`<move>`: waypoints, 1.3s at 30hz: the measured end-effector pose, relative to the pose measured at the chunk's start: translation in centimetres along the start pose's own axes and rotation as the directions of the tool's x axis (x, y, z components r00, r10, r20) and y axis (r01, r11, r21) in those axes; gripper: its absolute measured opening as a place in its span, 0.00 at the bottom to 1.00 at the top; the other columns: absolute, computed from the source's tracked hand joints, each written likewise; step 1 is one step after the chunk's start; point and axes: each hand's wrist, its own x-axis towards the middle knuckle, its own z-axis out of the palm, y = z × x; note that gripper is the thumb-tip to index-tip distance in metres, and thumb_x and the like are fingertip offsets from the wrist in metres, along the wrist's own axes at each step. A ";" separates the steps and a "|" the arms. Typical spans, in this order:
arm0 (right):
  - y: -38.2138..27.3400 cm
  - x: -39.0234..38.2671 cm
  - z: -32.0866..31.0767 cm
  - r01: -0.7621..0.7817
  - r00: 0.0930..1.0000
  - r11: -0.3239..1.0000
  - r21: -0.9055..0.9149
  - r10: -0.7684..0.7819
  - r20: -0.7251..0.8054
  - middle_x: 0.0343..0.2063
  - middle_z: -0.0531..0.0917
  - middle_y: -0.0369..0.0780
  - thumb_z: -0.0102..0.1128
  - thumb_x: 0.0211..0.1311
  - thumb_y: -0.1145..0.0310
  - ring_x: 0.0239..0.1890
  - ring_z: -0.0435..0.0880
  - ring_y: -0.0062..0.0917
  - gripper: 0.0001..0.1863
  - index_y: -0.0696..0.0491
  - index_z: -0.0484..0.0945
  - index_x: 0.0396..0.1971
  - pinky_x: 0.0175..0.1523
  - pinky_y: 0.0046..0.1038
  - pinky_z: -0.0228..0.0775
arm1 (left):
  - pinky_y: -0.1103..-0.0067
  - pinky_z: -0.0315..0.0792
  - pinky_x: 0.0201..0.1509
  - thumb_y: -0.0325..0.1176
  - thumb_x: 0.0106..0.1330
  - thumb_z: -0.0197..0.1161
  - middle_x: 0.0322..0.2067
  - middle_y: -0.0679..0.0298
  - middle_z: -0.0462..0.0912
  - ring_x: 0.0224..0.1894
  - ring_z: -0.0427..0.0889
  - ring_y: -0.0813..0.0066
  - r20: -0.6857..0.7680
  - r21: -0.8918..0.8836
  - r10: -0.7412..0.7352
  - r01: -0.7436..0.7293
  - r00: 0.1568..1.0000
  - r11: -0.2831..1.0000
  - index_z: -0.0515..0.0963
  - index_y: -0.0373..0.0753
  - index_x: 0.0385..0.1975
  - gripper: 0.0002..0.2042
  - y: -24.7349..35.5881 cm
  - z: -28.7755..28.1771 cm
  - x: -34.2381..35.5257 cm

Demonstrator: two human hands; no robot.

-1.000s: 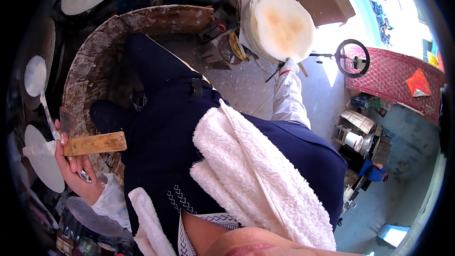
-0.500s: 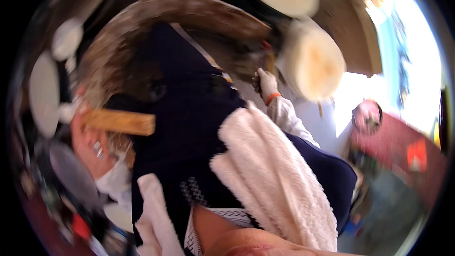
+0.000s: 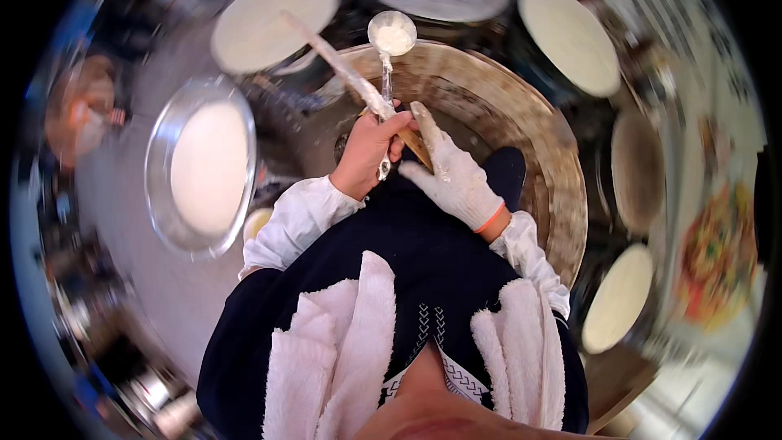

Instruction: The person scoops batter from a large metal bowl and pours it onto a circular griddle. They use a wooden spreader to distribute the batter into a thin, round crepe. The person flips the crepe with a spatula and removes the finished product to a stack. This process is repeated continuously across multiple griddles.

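Observation:
My bare left hand [image 3: 372,149] is closed around two handles in front of my body. One belongs to a metal ladle [image 3: 393,39] with white batter in its bowl, pointing away from me. The other is a long wooden stick [image 3: 346,73], smeared with white along its far part and slanting up to the left. My right hand [image 3: 456,179], in a white knit glove with an orange band at the wrist, is beside the stick's near end. Its fingers and thumb are apart around that end; whether they touch it I cannot tell.
A worn, curved wooden rim [image 3: 562,187] arcs around my front and right. Beyond it are round griddles with pale discs, including a far-left white disc [image 3: 277,20], a far-right disc [image 3: 568,39] and a near-right disc [image 3: 619,297]. A metal basin [image 3: 155,171] of white batter stands at left.
The view has turned. My hands, earlier far apart with the gloved one closed near a browned round cake, have come together in front of me. The gloved fingers are now spread.

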 end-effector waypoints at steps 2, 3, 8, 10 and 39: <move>2.2 2.9 4.2 0.314 0.944 0.947 0.065 -0.305 -0.125 0.41 0.83 0.47 0.59 0.66 0.65 0.38 0.86 0.41 0.37 0.44 0.55 0.74 0.44 0.37 0.78 | 0.89 0.61 0.16 0.39 0.71 0.62 0.40 0.56 0.85 0.15 0.67 0.87 -0.092 0.021 0.103 -0.102 0.990 0.995 0.69 0.35 0.50 0.17 1.4 -3.1 -1.8; 0.9 3.8 4.4 0.199 0.979 0.960 0.197 -0.202 -0.008 0.38 0.83 0.44 0.57 0.67 0.66 0.33 0.85 0.35 0.35 0.45 0.57 0.73 0.39 0.33 0.77 | 0.89 0.61 0.16 0.41 0.72 0.62 0.42 0.53 0.86 0.15 0.67 0.88 -0.146 0.022 0.137 -0.135 0.980 0.991 0.70 0.36 0.48 0.16 1.9 -5.1 -3.0; -0.3 6.1 3.7 -0.197 0.953 0.786 0.585 0.013 0.303 0.27 0.80 0.37 0.49 0.71 0.70 0.17 0.77 0.16 0.21 0.55 0.69 0.63 0.19 0.19 0.69 | 0.87 0.63 0.17 0.38 0.75 0.54 0.44 0.49 0.85 0.15 0.70 0.84 -0.538 -0.222 0.158 -0.320 0.828 0.921 0.67 0.36 0.54 0.16 0.5 -11.9 -8.9; -1.0 7.8 5.0 -0.240 0.938 0.744 0.624 0.010 0.348 0.27 0.81 0.37 0.49 0.71 0.70 0.17 0.77 0.17 0.18 0.57 0.71 0.58 0.19 0.19 0.69 | 0.86 0.64 0.17 0.32 0.73 0.52 0.45 0.50 0.85 0.17 0.71 0.82 -0.636 -0.225 0.162 -0.382 0.754 0.896 0.65 0.35 0.57 0.16 0.4 -15.0 -11.3; -14.8 32.2 24.4 0.190 0.534 0.967 -0.170 0.044 0.844 0.20 0.79 0.36 0.48 0.73 0.65 0.13 0.76 0.20 0.22 0.45 0.69 0.65 0.16 0.25 0.65 | 0.78 0.60 0.12 0.41 0.73 0.49 0.16 0.68 0.68 0.10 0.64 0.80 -0.673 0.158 -0.232 0.443 0.702 0.883 0.75 0.37 0.42 0.14 -1.9 -47.9 -12.7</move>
